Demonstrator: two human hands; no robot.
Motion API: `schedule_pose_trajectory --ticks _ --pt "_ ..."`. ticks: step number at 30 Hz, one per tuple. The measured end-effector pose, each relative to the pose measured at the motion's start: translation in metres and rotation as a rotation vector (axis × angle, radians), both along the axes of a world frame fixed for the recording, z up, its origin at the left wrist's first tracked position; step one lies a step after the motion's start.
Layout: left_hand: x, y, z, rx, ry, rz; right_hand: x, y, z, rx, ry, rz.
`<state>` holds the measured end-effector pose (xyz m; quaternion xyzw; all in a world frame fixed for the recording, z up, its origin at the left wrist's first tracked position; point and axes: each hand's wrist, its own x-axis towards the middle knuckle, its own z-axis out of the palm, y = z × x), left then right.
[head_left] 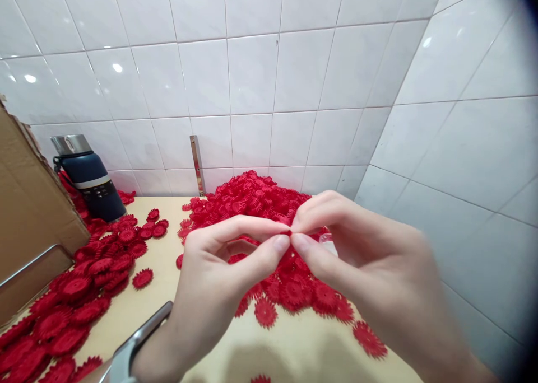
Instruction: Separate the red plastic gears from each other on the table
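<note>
My left hand (227, 265) and my right hand (357, 254) meet fingertip to fingertip above the table. Both are closed in a pinch of thumb and forefinger. Between the tips shows a small bit of a red piece (288, 233); most of it is covered by my fingers, so its full shape cannot be made out. Just behind and below my hands lies a big heap of red, round, toothed-edge fabric pieces (252, 195). A single loose red disc (370, 339) rests below my right hand, and another disc (265, 312) lies between my wrists.
On the left a second pile of red discs (75, 286) spreads beside a cardboard box (33, 215). A dark blue bottle (92, 178) stands behind it. A metal strip (196, 164) leans upright against the tiled wall (252, 80). Another tiled wall (474, 142) closes off the right side of the table (162, 271).
</note>
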<state>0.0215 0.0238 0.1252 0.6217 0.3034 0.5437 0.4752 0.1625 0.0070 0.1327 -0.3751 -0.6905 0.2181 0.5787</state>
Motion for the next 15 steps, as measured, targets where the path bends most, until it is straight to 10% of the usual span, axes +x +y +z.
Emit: schedule_pose_trajectory --ticks 15 --pt "-0.0004 -0.0025 0.0032 -0.083 -0.049 -0.047 -0.0050 -0.0052 -0.0024 0.207 -0.088 -0.134"
